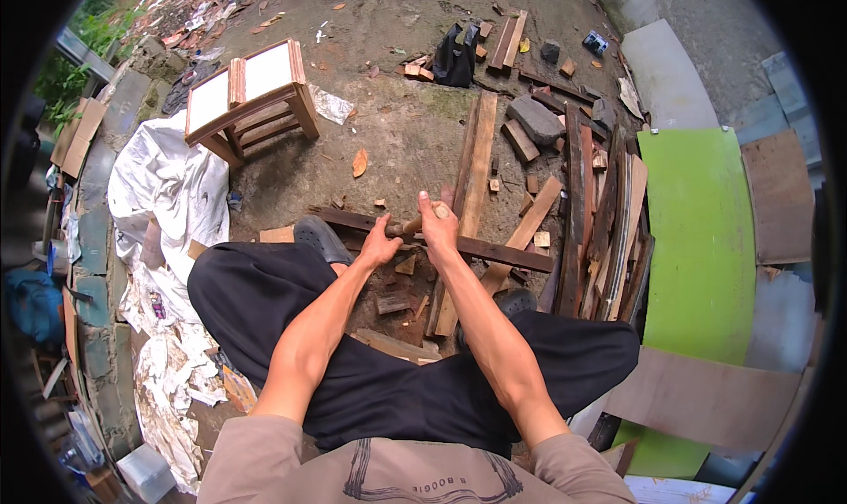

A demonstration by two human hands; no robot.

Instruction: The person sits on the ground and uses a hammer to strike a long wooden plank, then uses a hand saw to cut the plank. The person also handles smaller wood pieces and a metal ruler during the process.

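Note:
My right hand (439,228) is closed around a wooden handle (442,211), its pale round end showing beside the raised thumb. The rest of that tool is hidden. Just left of it, my left hand (380,242) is closed at a short brown wooden piece (408,227) whose kind I cannot make out. Both hands are over a long dark wooden bar (507,254), which lies crosswise between my feet. Small wood offcuts (406,264) lie on the ground beneath.
A small wooden stool frame with white panels (269,70) stands at the far left, near a white cloth (168,182). Long planks (476,160), a grey stone block (535,119) and stacked timber (609,231) lie to the right. Beyond is a green board (701,239). A black bag (455,56) sits farther off.

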